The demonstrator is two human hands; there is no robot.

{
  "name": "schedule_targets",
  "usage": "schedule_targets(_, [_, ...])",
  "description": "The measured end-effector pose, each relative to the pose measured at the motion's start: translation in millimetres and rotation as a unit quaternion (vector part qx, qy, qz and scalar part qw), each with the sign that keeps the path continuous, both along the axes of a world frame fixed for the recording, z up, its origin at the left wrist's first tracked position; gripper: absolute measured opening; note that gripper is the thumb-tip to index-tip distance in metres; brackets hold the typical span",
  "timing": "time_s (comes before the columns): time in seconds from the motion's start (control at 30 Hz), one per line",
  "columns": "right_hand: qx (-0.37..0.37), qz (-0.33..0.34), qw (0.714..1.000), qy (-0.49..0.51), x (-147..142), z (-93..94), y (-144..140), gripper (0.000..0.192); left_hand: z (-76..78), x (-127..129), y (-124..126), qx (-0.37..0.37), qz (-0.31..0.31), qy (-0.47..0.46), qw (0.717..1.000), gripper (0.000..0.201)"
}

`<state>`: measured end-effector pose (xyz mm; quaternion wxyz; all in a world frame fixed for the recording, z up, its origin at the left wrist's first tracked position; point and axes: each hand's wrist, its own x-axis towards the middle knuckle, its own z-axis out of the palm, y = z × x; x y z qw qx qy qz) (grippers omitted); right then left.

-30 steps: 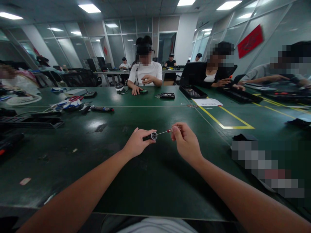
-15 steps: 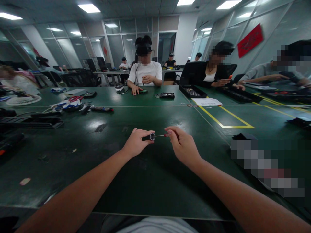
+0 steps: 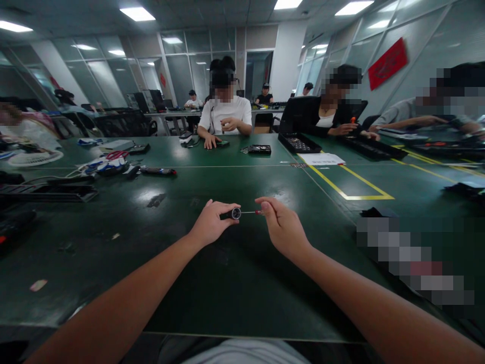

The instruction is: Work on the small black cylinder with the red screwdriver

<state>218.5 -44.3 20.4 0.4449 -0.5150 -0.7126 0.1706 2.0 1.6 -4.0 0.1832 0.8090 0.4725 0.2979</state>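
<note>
The left hand (image 3: 210, 223) is closed around a small black cylindrical part (image 3: 232, 214), gripped between thumb and fingers. The part is short and dark, with a round end face ringed in bright metal; that face points toward the right hand (image 3: 281, 226). The right hand pinches a thin screwdriver (image 3: 250, 212) between thumb and forefinger. The tool has a slim silver shaft and a small red section at the fingertips; most of its handle is hidden inside the hand. The shaft lies nearly level, and its tip meets the centre of the metal-ringed face. Whether the tip is seated inside cannot be told.

Both items are held in the air just above the dark green tabletop (image 3: 235, 283), near its middle, in front of the person.

Farther back on the tabletop lie a black component tray (image 3: 299, 143), a white sheet of paper (image 3: 323, 159) and yellow marking tape (image 3: 350, 188). Other people sit at the far side.
</note>
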Motion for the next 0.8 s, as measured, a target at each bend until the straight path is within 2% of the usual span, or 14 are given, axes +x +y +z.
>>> schedule_targets(0.37, [0.004, 0.005, 0.997, 0.072, -1.7, -8.4, 1.6, 0.017, 1.6, 1.5, -1.2, -0.005, 0.003, -0.019, 1.0, 0.034])
schedule_targets(0.57, [-0.014, 0.001, 0.997, 0.069, -2.6, -7.6, -0.4, 0.023, 1.5, 1.5, -0.5, -0.004, 0.001, -0.009, 1.0, 0.036])
schedule_targets(0.67, [-0.012, -0.001, 0.994, 0.109, -2.2, -8.3, 2.7, 0.019, 1.4, 0.7, 0.5, -0.002, 0.004, -0.006, 1.0, 0.036])
schedule_targets(0.8, [-0.018, -0.002, 0.988, 0.154, -2.2, -10.2, 7.5, 0.023, 0.2, 1.0, 0.6, 0.0, 0.003, -0.001, 1.0, 0.036])
